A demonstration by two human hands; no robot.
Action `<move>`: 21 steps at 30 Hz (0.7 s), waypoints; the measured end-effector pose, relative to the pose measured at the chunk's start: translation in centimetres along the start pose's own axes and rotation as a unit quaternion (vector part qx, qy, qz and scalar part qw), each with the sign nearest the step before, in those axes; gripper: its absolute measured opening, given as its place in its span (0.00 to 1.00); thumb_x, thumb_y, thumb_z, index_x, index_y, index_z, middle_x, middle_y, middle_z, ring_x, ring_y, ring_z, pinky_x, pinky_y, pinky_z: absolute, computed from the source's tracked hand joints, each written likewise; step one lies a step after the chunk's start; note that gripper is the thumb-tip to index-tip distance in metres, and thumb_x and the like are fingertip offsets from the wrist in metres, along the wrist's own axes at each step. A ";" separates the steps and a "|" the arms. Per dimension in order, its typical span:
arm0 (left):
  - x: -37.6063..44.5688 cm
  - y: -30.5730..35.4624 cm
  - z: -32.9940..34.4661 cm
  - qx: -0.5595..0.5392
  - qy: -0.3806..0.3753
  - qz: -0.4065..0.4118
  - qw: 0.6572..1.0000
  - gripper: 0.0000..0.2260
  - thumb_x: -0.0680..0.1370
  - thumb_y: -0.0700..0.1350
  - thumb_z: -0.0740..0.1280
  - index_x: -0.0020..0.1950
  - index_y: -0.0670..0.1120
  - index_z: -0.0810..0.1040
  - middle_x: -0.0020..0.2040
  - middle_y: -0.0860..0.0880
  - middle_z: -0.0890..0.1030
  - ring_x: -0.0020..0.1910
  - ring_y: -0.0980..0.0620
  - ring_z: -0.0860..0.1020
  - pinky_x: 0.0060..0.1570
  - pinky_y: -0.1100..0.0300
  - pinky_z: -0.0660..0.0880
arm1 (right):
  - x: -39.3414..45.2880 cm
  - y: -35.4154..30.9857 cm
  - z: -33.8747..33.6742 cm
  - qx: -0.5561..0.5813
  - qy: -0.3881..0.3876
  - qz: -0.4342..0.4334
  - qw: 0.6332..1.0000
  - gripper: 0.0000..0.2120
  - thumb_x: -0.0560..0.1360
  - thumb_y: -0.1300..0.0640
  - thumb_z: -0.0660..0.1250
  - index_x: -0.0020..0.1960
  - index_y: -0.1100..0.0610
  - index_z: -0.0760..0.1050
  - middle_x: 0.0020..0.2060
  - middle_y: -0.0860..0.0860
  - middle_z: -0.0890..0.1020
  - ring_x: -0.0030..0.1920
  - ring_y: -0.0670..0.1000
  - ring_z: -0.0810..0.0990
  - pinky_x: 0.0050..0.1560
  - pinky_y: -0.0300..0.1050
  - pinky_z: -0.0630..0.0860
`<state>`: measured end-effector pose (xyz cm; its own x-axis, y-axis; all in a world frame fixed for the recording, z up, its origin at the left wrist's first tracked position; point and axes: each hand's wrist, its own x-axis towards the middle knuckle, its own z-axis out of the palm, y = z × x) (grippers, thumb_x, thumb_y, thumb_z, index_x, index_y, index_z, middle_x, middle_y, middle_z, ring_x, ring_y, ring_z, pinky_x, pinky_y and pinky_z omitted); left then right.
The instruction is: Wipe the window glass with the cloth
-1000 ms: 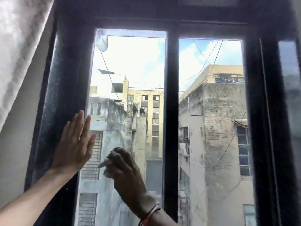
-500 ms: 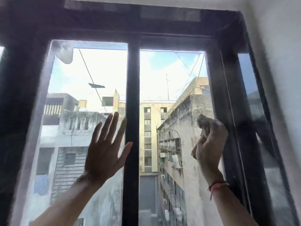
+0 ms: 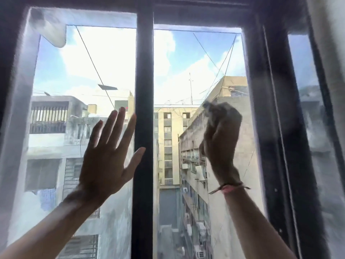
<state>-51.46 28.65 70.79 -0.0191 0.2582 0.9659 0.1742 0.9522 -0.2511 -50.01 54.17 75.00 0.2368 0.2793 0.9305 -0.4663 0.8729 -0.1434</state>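
Note:
A window with two tall glass panes fills the head view. My right hand (image 3: 221, 139) is pressed against the right pane (image 3: 188, 62) at mid height, fingers closed around a bunched grey cloth (image 3: 211, 109) that pokes out above the knuckles. A pink thread band circles that wrist. My left hand (image 3: 108, 156) lies flat with fingers spread on the left pane (image 3: 78, 68), its thumb touching the dark centre bar (image 3: 142, 109).
A thick dark frame post (image 3: 268, 109) borders the right pane, with a narrower side pane (image 3: 306, 71) beyond it. A pale patch (image 3: 54, 34) sticks to the left pane's top left corner. Buildings and cables show outside.
My right hand with the cloth went from the left pane's lower part to the right pane and now sits slightly higher. My left hand shifted right toward the centre bar.

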 end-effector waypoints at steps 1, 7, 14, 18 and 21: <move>0.0 -0.1 0.0 0.002 0.001 0.001 1.000 0.33 0.83 0.62 0.50 0.83 0.45 0.55 0.84 0.40 0.55 0.84 0.42 0.55 0.79 0.36 0.63 | -2.2 -1.2 0.6 0.018 -0.065 -0.084 0.994 0.11 0.83 0.67 0.62 0.55 0.63 0.83 0.50 0.58 0.84 0.55 0.58 0.81 0.60 0.57 0.80; 0.0 -0.1 0.0 -0.001 0.004 0.003 1.000 0.33 0.83 0.62 0.50 0.83 0.45 0.55 0.84 0.39 0.55 0.84 0.41 0.55 0.79 0.35 0.63 | -0.7 3.0 -3.8 0.029 -0.086 -0.070 0.993 0.15 0.83 0.63 0.61 0.63 0.52 0.82 0.58 0.48 0.81 0.57 0.37 0.75 0.56 0.45 0.84; -0.2 0.0 -0.1 0.004 0.009 0.011 1.000 0.32 0.83 0.60 0.50 0.82 0.43 0.56 0.84 0.39 0.56 0.84 0.41 0.55 0.81 0.37 0.59 | -9.5 0.6 -3.5 0.024 -0.227 -0.307 0.924 0.10 0.81 0.64 0.67 0.58 0.57 0.85 0.58 0.53 0.86 0.62 0.50 0.81 0.66 0.46 0.83; -0.1 0.3 -0.1 0.005 0.003 0.008 1.000 0.31 0.83 0.59 0.51 0.82 0.43 0.55 0.84 0.38 0.56 0.84 0.40 0.55 0.81 0.37 0.59 | -3.8 3.2 -4.2 -0.006 -0.033 0.003 0.999 0.15 0.85 0.60 0.58 0.62 0.60 0.82 0.60 0.57 0.81 0.61 0.52 0.77 0.65 0.42 0.78; -0.1 0.3 -0.1 0.002 0.004 0.006 1.000 0.31 0.83 0.59 0.50 0.82 0.43 0.55 0.84 0.39 0.55 0.84 0.40 0.55 0.81 0.37 0.58 | -10.1 0.2 -2.9 0.027 -0.129 -0.133 0.982 0.16 0.85 0.63 0.57 0.57 0.61 0.84 0.55 0.56 0.84 0.59 0.54 0.80 0.63 0.51 0.81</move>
<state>-51.30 28.89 70.60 -0.0099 0.2693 0.9630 0.1699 0.9495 -0.2637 -50.04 52.67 64.63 0.1364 -0.0724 0.9880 -0.4639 0.8765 0.1283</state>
